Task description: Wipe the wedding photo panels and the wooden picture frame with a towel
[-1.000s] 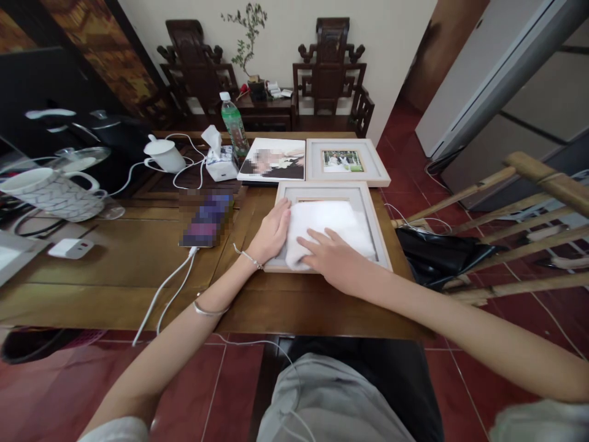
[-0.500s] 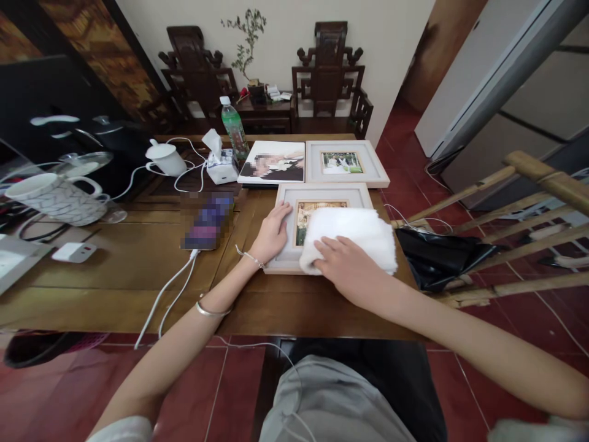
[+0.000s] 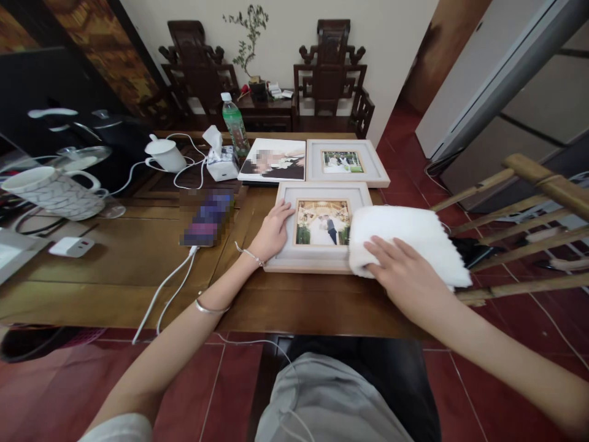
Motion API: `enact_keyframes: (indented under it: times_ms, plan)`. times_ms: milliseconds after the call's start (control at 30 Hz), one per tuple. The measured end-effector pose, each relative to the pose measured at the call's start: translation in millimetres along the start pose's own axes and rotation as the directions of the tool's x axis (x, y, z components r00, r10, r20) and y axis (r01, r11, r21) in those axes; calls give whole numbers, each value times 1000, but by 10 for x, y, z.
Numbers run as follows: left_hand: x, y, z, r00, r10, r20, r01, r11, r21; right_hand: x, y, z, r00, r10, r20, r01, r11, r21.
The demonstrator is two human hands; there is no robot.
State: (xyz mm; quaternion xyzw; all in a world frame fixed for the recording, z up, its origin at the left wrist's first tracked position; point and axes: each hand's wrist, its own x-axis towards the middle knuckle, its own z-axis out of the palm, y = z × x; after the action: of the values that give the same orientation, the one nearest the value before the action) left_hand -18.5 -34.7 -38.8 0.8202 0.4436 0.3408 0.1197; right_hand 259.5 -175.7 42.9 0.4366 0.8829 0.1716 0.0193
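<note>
A light wooden picture frame (image 3: pixel 317 261) with a photo of two people in wedding clothes lies flat near the table's front edge. My left hand (image 3: pixel 272 232) grips the frame's left side, fingers resting along its border. Folded into a thick pad, a fluffy white cloth (image 3: pixel 414 227) covers the frame's right side and reaches past the table's right edge. My right hand (image 3: pixel 405 270) presses on this cloth and holds its near left part, fingers bent over it. Behind lie a second picture frame (image 3: pixel 377 175) and a white photo panel (image 3: pixel 294 148), side by side.
Left of the frame, a phone (image 3: pixel 208 218) lies with a white cable (image 3: pixel 170 288). Farther back stand a tissue box (image 3: pixel 223 164), a green-labelled bottle (image 3: pixel 234 126) and a lidded white cup (image 3: pixel 165 153). A patterned mug (image 3: pixel 55 193) is at far left, a bamboo rack (image 3: pixel 519 209) at right.
My right hand has slid the white cloth rightward across the frame, uncovering the photo; the cloth now overhangs the table's right edge. My left hand stays on the frame's left side.
</note>
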Motion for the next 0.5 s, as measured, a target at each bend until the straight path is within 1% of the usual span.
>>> enact_keyframes:
  times_ms: [67, 133, 233, 367, 433, 500]
  plan:
    - [2, 1, 4, 1000, 1, -3, -1, 1000, 2, -63, 84, -19, 1000, -6, -2, 6, 1000, -19]
    - [1, 9, 2, 1000, 0, -2, 0, 1000, 9, -27, 69, -18, 1000, -20, -4, 20, 1000, -1]
    - [-7, 23, -9, 1000, -3, 2, 3, 1000, 8, 172, -91, -5, 1000, -25, -6, 25, 999, 44]
    - [-18, 23, -25, 1000, -6, -1, 6, 1000, 2, 501, -371, 11, 995, -87, -49, 92, 991, 93]
    - [-21, 16, -33, 1000, -4, 4, 4, 1000, 6, 582, -460, 31, 990, -114, -80, 122, 986, 110]
    - [-22, 7, -38, 1000, 1, 17, -1, 1000, 7, 556, -480, 64, 987, -112, -117, 127, 984, 127]
